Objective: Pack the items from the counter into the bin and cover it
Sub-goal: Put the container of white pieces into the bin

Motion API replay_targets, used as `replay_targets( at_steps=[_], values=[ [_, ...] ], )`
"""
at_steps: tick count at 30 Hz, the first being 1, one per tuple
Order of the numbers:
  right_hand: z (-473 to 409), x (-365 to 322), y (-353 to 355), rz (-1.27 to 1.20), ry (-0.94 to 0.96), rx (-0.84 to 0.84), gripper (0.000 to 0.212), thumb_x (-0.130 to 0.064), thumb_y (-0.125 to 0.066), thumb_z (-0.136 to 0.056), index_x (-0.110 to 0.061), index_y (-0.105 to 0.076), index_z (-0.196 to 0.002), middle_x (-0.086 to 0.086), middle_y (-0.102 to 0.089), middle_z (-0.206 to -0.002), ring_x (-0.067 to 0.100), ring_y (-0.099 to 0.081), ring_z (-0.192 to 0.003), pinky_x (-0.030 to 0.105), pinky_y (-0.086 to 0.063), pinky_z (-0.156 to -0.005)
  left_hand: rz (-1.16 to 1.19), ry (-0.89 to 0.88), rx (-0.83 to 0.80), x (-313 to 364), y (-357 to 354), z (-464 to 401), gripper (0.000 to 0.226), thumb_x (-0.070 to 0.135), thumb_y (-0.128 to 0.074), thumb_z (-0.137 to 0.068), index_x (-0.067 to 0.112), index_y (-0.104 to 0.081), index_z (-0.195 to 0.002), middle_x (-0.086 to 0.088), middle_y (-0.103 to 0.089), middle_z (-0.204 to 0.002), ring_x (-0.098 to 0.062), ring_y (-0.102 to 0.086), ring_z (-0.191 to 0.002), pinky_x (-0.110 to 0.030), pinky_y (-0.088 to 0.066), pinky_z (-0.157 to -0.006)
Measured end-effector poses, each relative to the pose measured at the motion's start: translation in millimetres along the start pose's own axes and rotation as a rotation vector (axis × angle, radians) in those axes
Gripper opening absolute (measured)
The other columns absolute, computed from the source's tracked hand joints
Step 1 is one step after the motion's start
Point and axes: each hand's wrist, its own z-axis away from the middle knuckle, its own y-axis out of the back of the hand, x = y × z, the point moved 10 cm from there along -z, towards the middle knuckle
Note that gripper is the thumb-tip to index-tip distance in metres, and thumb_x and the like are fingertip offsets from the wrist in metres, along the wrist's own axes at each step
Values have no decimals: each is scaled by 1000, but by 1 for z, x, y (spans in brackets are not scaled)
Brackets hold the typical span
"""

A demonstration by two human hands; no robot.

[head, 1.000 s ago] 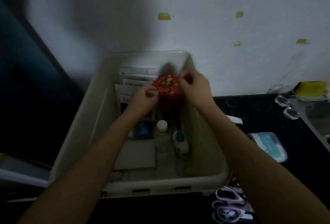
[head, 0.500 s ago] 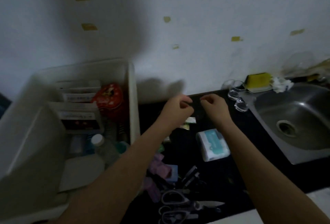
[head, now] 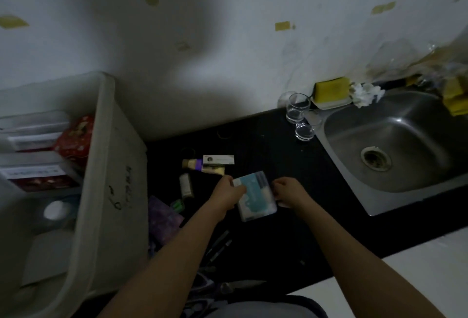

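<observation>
Both hands are holding a teal-and-white wipes packet (head: 255,197) above the black desk (head: 291,165). The left hand (head: 228,194) is gripping the packet's left edge, fingers curled round it; the right hand (head: 291,192) is gripping the right edge in the same way, though its fingertips are lying hidden behind the packet.

The beige plastic bin (head: 111,191) is standing at the left end of the desk, well apart from the packet, with no lid on it. Inside it a red tin (head: 73,137) is sitting near the far right corner, flat boxes (head: 35,173) are lying beside it, and a white-capped bottle (head: 54,210) is showing lower down.

Between the bin and the hands, small items are lying on the desk: a tube with a purple band (head: 200,165), a small white carton (head: 218,159) touching it, a little dark bottle (head: 186,186), something green (head: 177,205) and a purple patterned pouch (head: 163,219) just beside the bin wall. Near the front edge, scissors (head: 238,286) are lying partly hidden under the left forearm.

To the right, a steel sink (head: 395,145) is set into the desk, with two clear glasses (head: 298,117) at its left corner and a yellow sponge (head: 331,91) against the wall.
</observation>
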Motion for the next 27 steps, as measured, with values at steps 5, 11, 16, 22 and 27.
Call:
replay_targets(
  at_steps=[5, 11, 16, 22, 27],
  values=[
    [-5, -18, -6, 86, 89, -49, 31, -10, -48, -91, -10, -60, -119, 11, -63, -116, 24, -61, -106, 29, -49, -79, -49, -7, 45, 1, -7, -7, 51, 17, -56, -92, 3, -34, -135, -15, -50, -130, -27, -54, -110, -31, -45, -83],
    [-12, -46, -13, -126, 149, -97, 31, 6, -42, -86, -12, -66, -82, 14, -67, -97, 29, -63, -101, 41, -53, -91, -26, 39, -32, -6, -9, -14, 71, 27, -68, -84, 9, -27, -139, -11, -48, -132, -25, -53, -114, -36, -49, -92],
    [-6, -70, -31, -216, 214, -196, 45, 21, -26, -82, 10, -63, -105, 22, -65, -95, 15, -62, -74, 16, -55, -60, 79, 104, -77, -15, -3, -17, 77, 32, -64, -86, 12, -19, -145, -10, -42, -139, -27, -48, -122, -33, -45, -87],
    [0, -84, -49, -188, 283, -294, 37, 15, -38, -87, 2, -67, -106, 18, -67, -104, 17, -62, -93, 18, -53, -70, 144, 147, -99, -26, 4, -17, 69, 24, -57, -92, 12, -16, -147, -14, -41, -140, -24, -50, -105, -32, -48, -74],
    [-10, -88, -21, -169, 354, -79, 31, -2, -47, -92, -9, -62, -118, 7, -63, -118, 15, -58, -108, 23, -45, -90, 41, 76, -23, -21, 25, -28, 91, 27, -65, -86, 22, -1, -150, -12, -28, -149, -35, -38, -130, -41, -41, -101]
  ],
)
